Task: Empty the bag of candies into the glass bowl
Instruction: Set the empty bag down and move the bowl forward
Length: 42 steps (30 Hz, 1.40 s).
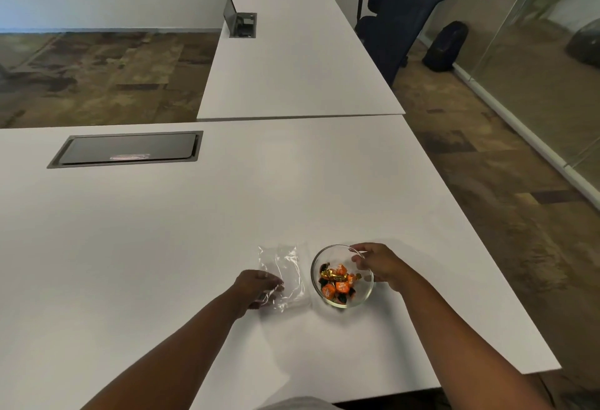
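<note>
A clear plastic bag [287, 266] lies flat and looks empty on the white table [194, 231], just left of a small glass bowl [316, 263]. Several orange and gold wrapped candies [339, 281] sit inside the bowl. My left hand [256, 286] rests on the bag's near left corner, fingers pinching the plastic. At the bowl's far right rim is my right hand [378, 263], its fingers curled over the glass edge.
A closed dark cable hatch [130, 150] is set into the table at the far left. A second white table [292, 52] with an open hatch [242, 21] adjoins beyond. A black office chair [396, 20] and a dark backpack [446, 47] stand to the right, by a glass wall.
</note>
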Motion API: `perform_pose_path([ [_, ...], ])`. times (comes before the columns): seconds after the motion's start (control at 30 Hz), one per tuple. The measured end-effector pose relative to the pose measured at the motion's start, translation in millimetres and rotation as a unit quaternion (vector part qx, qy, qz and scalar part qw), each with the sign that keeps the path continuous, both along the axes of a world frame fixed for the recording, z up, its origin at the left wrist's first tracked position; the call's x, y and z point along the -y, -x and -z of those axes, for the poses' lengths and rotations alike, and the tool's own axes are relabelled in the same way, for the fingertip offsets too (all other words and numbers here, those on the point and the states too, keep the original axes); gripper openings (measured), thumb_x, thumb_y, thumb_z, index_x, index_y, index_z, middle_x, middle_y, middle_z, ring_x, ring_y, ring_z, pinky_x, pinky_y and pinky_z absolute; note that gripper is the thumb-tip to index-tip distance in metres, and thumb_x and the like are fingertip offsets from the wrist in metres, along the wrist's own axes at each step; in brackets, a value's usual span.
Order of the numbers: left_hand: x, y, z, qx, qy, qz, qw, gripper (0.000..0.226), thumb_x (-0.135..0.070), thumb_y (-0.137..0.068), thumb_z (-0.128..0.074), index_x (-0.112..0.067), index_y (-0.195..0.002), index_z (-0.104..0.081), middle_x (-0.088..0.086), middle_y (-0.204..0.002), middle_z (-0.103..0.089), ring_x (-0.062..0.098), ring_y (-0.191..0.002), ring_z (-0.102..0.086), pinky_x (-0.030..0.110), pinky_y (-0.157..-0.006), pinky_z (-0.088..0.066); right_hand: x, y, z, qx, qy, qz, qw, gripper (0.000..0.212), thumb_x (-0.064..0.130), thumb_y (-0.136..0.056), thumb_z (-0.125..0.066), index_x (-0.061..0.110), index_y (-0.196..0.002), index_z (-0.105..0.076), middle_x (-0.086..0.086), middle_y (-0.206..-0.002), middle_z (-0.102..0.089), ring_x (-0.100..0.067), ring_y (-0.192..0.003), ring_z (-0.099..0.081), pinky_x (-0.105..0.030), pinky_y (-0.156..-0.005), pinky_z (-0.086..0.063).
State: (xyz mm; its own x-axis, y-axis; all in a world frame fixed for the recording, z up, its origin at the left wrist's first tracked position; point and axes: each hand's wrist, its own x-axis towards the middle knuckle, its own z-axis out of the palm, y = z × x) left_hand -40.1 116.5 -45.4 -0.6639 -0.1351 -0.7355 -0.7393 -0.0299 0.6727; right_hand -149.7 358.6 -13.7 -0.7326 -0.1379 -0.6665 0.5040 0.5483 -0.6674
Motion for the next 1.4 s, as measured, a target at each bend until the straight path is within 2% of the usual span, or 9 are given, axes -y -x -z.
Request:
perform_pose_path([
  [0.27,-2.4,-0.8,6.4,0.065,0.026,0.038,0.997,0.015,-0.011,-0.081,-0.067,-0.011,-0.066,-0.067,-0.004,-0.044,-0.067,0.012,-0.039,-0.039,0.018,-0.050,-0.040,4.5,-3.4,2.7,-0.001,-0.033,-0.001,0.999,0.034,0.001,-0.091,-0.049,0.011,-0.122,-0.061,-0.010,-0.107,-0.056,-0.023,-0.096,-0.053,-0.033,-0.077,-0.044],
  [0.5,6.8,7.9,-1.2,0.127,0.149,0.147,0.969,0.033,-0.033,-0.066,-0.082,-0.009,-0.060,-0.061,0.003,-0.062,-0.063,0.016,-0.052,-0.057,0.027,-0.048,-0.052,9.8,-5.0,4.5,-0.029,-0.086,-0.034,0.995,0.032,0.017,-0.093,-0.053,0.010,-0.124,-0.059,-0.015,-0.131,-0.058,-0.032,-0.121,-0.054,-0.037,-0.094,-0.046],
  [0.67,12.5,17.5,-22.5,0.177,0.319,0.335,0.869,0.051,-0.057,-0.061,-0.076,-0.011,-0.054,-0.057,-0.003,-0.045,-0.061,0.010,-0.043,-0.059,0.016,-0.038,-0.043,11.7,-7.9,6.1,-0.048,-0.114,-0.042,0.991,0.029,0.013,-0.094,-0.047,0.012,-0.116,-0.065,-0.014,-0.124,-0.064,-0.029,-0.116,-0.057,-0.033,-0.088,-0.047],
  [0.77,11.3,25.0,-32.7,0.102,0.436,0.343,0.826,0.055,-0.064,-0.067,-0.065,-0.016,-0.044,-0.052,-0.004,-0.022,-0.048,0.005,-0.021,-0.049,0.009,-0.033,-0.033,10.9,-6.6,6.0,-0.044,-0.107,-0.046,0.992,0.029,0.008,-0.090,-0.049,0.010,-0.111,-0.068,-0.014,-0.120,-0.067,-0.028,-0.109,-0.059,-0.028,-0.079,-0.041],
  [0.9,-5.9,36.9,-31.7,-0.059,0.233,0.138,0.961,0.045,-0.041,-0.092,-0.049,-0.014,-0.058,-0.058,0.003,-0.061,-0.060,0.012,-0.051,-0.056,0.023,-0.053,-0.051,11.8,-2.7,3.4,-0.027,-0.082,-0.032,0.996,0.028,0.010,-0.092,-0.046,0.010,-0.107,-0.069,-0.009,-0.098,-0.065,-0.028,-0.096,-0.062,-0.027,-0.075,-0.044],
  [0.97,-17.2,40.3,-33.9,-0.089,0.102,0.029,0.990,0.036,-0.037,-0.095,-0.044,-0.011,-0.082,-0.065,0.008,-0.087,-0.065,0.017,-0.075,-0.059,0.028,-0.068,-0.051,16.2,-1.0,-3.1,-0.025,-0.061,-0.018,0.998,0.029,0.012,-0.093,-0.043,0.009,-0.107,-0.069,-0.008,-0.094,-0.064,-0.025,-0.086,-0.061,-0.022,-0.062,-0.044],
  [1.07,-32.3,44.9,-35.7,-0.072,-0.034,-0.014,0.997,0.045,-0.045,-0.096,-0.035,-0.014,-0.123,-0.054,0.010,-0.122,-0.055,0.024,-0.113,-0.052,0.037,-0.088,-0.044,24.4,4.9,-14.5,-0.031,-0.033,-0.008,0.999,0.027,0.011,-0.094,-0.042,0.010,-0.103,-0.068,-0.009,-0.095,-0.062,-0.025,-0.083,-0.059,-0.021,-0.053,-0.041],
  [1.17,-40.5,50.0,-38.9,-0.044,-0.133,-0.015,0.990,0.056,-0.055,-0.093,-0.027,-0.019,-0.133,-0.042,0.015,-0.135,-0.046,0.033,-0.131,-0.041,0.047,-0.093,-0.042,34.7,12.9,-25.5,-0.028,-0.002,0.003,1.000,0.027,0.008,-0.094,-0.041,0.010,-0.104,-0.066,-0.009,-0.094,-0.059,-0.025,-0.080,-0.058,-0.024,-0.059,-0.046],
  [1.4,-41.0,73.6,-50.1,-0.064,-0.213,-0.088,0.971,0.047,-0.055,-0.093,-0.029,-0.017,-0.108,-0.052,0.022,-0.139,-0.047,0.034,-0.105,-0.057,0.047,-0.083,-0.051,52.5,29.3,-39.0,-0.023,0.065,0.065,0.995,0.018,0.023,-0.094,-0.052,0.011,-0.103,-0.062,-0.012,-0.112,-0.065,-0.030,-0.098,-0.061,-0.037,-0.080,-0.047],
])
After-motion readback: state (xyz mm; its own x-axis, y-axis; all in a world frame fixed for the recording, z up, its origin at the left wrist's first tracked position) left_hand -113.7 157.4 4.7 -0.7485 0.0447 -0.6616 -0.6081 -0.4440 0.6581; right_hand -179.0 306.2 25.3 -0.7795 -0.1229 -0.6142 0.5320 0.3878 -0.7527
